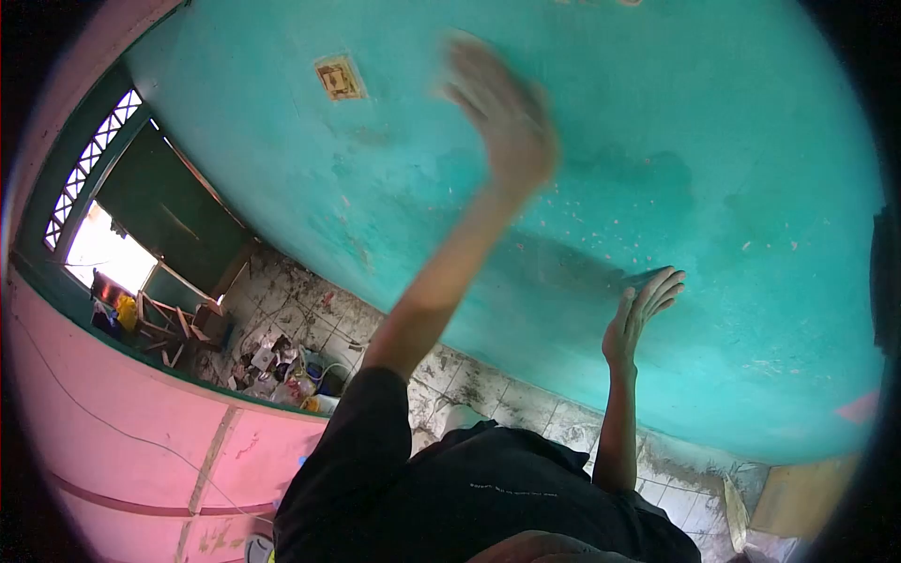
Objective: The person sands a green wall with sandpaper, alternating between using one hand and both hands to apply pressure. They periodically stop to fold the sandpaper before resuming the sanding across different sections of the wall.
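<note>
A turquoise wall (394, 197) with scuffs and flaked pale specks fills most of the view. High up, my left hand (502, 117) is at the wall, blurred by motion. Its fingers look stretched out, and I cannot make out anything under the palm. Lower and to the right, my right hand (646, 310) is beside the wall with fingers extended and thumb apart, holding nothing visible. A dark patch, perhaps its shadow, shows behind those fingers. Left of my left hand, a small yellowish picture (340, 78) is stuck on the wall.
Dirty white floor tiles (526, 399) run along the wall's foot. At left are a rubbish heap (282, 371), broken wooden pieces (174, 324), a dark green door (169, 206) and a pink wall (113, 413). A brown board (807, 497) is at lower right.
</note>
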`<state>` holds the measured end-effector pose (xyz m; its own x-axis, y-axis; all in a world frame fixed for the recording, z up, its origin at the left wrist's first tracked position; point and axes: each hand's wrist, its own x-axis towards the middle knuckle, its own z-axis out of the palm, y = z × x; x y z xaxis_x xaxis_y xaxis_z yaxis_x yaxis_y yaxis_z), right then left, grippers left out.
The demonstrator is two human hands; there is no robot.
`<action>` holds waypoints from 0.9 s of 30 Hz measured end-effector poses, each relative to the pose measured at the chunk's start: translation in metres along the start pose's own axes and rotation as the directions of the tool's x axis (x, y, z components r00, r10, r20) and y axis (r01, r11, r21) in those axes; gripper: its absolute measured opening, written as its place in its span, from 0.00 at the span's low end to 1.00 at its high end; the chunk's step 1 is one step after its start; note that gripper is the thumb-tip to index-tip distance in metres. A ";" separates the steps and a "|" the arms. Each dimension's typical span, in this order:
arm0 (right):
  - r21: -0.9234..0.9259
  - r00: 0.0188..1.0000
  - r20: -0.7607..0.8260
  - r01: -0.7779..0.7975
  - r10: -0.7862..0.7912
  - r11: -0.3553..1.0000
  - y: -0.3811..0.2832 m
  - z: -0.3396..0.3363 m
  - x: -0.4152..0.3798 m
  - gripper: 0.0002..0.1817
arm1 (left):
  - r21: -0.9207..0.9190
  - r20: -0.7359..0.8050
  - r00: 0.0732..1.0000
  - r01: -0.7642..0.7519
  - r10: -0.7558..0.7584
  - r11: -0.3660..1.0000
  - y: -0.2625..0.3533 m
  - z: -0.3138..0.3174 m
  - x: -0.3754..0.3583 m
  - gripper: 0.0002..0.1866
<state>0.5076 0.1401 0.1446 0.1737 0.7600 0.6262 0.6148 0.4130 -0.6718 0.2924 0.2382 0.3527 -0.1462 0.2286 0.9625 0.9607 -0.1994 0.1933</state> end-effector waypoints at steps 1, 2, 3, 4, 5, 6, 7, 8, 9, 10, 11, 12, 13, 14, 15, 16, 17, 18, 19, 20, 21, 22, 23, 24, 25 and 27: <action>-0.012 0.999 -0.038 0.017 -0.018 1.000 -0.002 0.004 0.001 0.38 | -0.006 -0.006 1.000 -0.006 0.006 1.000 0.006 -0.007 -0.011 0.37; -0.015 0.999 -0.041 0.020 -0.021 1.000 -0.001 0.003 0.000 0.38 | 0.045 0.152 0.987 -0.059 0.051 0.997 0.012 -0.014 -0.023 0.37; -0.002 0.999 -0.032 0.025 -0.025 1.000 0.000 0.000 -0.001 0.37 | 0.087 0.306 0.948 -0.120 0.088 0.989 0.015 -0.016 -0.027 0.38; 0.013 0.999 -0.029 0.028 -0.028 1.000 0.001 0.000 -0.001 0.36 | 0.082 0.298 0.950 -0.125 0.095 0.989 -0.003 -0.015 -0.006 0.38; 0.012 0.999 -0.038 0.030 -0.030 0.999 0.003 -0.005 0.000 0.36 | -0.089 0.081 0.996 0.048 -0.041 0.995 -0.036 -0.015 0.031 0.38; 0.026 0.999 0.008 0.040 -0.040 0.999 0.004 -0.013 -0.003 0.35 | -0.288 -0.099 0.971 0.180 -0.216 0.941 -0.055 -0.011 0.055 0.38; 0.040 0.997 0.056 0.042 -0.045 0.998 0.004 -0.019 -0.007 0.35 | -0.289 -0.087 0.973 0.180 -0.213 0.940 -0.060 0.000 0.059 0.38; 0.035 0.998 0.058 0.031 -0.033 0.999 0.000 -0.021 -0.012 0.35 | -0.091 -0.093 0.985 0.137 -0.145 0.986 -0.068 0.011 0.057 0.38; 0.043 0.999 0.042 0.023 -0.025 0.999 -0.004 -0.021 -0.013 0.35 | 0.108 -0.092 0.993 0.089 -0.079 0.990 -0.071 0.017 0.054 0.38; 0.053 0.999 0.021 0.025 -0.026 0.998 -0.007 -0.020 -0.010 0.35 | 0.046 -0.049 0.998 0.034 -0.032 0.998 -0.034 0.014 0.027 0.37; 0.053 0.999 0.013 0.031 -0.031 0.998 -0.010 -0.017 -0.005 0.35 | -0.017 -0.014 1.000 -0.025 0.024 1.000 0.004 0.004 -0.003 0.35; 0.018 0.997 -0.056 0.054 -0.053 0.998 -0.012 -0.015 -0.003 0.35 | -0.017 -0.017 1.000 -0.025 0.025 1.000 0.006 -0.006 -0.016 0.35; -0.021 0.990 -0.119 0.078 -0.080 0.997 -0.012 -0.015 -0.002 0.35 | -0.033 0.105 0.991 -0.078 0.081 0.996 0.006 -0.012 -0.030 0.35; -0.022 0.989 -0.121 0.088 -0.090 0.996 -0.011 -0.017 0.003 0.35 | -0.057 0.219 0.965 -0.133 0.142 0.989 0.005 -0.012 -0.034 0.35; -0.005 0.983 -0.151 0.104 -0.104 0.995 -0.011 -0.020 0.007 0.35 | -0.057 0.211 0.967 -0.132 0.142 0.990 -0.009 -0.011 -0.013 0.35; 0.012 0.978 -0.179 0.115 -0.111 0.993 -0.011 -0.023 0.008 0.35 | -0.079 0.020 0.998 -0.061 0.062 0.995 -0.037 -0.010 0.024 0.35; 0.013 0.979 -0.177 0.109 -0.105 0.994 -0.011 -0.024 0.008 0.35 | -0.112 -0.163 0.986 0.006 -0.024 0.994 -0.052 -0.007 0.049 0.35; 0.020 0.980 -0.183 0.082 -0.077 0.996 -0.012 -0.026 0.007 0.35 | -0.108 -0.151 0.988 0.010 -0.027 0.994 -0.051 -0.005 0.059 0.35; 0.028 0.980 -0.191 0.055 -0.049 0.998 -0.014 -0.027 0.005 0.35 | -0.189 -0.185 0.974 0.097 -0.132 0.977 -0.049 -0.004 0.067 0.35; 0.028 0.981 -0.188 0.053 -0.047 0.998 -0.014 -0.026 0.003 0.35 | -0.273 -0.216 0.946 0.177 -0.240 0.946 -0.046 -0.003 0.071 0.35; 0.029 0.975 -0.215 0.058 -0.051 0.998 -0.015 -0.023 0.003 0.35 | -0.145 -0.107 0.984 0.129 -0.145 0.981 -0.023 -0.001 0.045 0.35; 0.032 0.968 -0.244 0.066 -0.056 0.997 -0.016 -0.020 0.005 0.35 | -0.023 0.012 0.998 0.059 -0.059 0.998 0.001 -0.002 0.011 0.35; 0.036 0.967 -0.248 0.074 -0.062 0.997 -0.018 -0.018 0.007 0.35 | -0.021 0.003 0.998 0.056 -0.056 0.998 0.006 -0.007 -0.006 0.35; 0.041 0.964 -0.259 0.077 -0.064 0.996 -0.018 -0.017 0.007 0.35 | -0.044 0.099 0.995 -0.017 0.022 0.999 0.010 -0.015 -0.021 0.35; 0.045 0.962 -0.266 0.076 -0.061 0.996 -0.018 -0.018 0.005 0.35 | -0.074 0.197 0.975 -0.086 0.099 0.994 0.011 -0.018 -0.028 0.36; 0.035 0.962 -0.266 0.071 -0.059 0.997 -0.012 -0.023 0.005 0.36 | -0.129 0.066 0.998 0.017 -0.009 0.991 -0.028 -0.016 0.028 0.36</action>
<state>0.5190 0.1271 0.1650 0.3355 0.5738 0.7471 0.5980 0.4831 -0.6395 0.2579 0.2345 0.3778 -0.1390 0.2924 0.9461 0.9195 -0.3167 0.2329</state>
